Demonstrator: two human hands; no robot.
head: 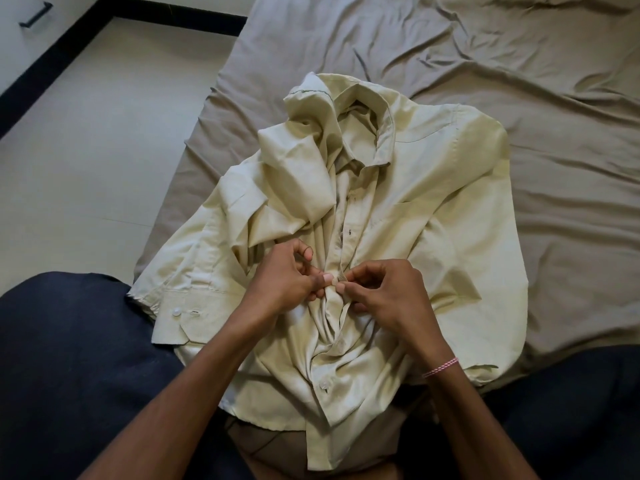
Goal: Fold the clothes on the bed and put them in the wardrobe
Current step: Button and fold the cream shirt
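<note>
On the bed (519,81), shirt placket (348,206) half-hidden

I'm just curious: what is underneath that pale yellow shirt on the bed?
The pale yellow button-up shirt lies on the wrinkled taupe bed sheet. A brown piece of fabric peeks from under its hem; the rest is covered, so I cannot tell what it is.
</note>
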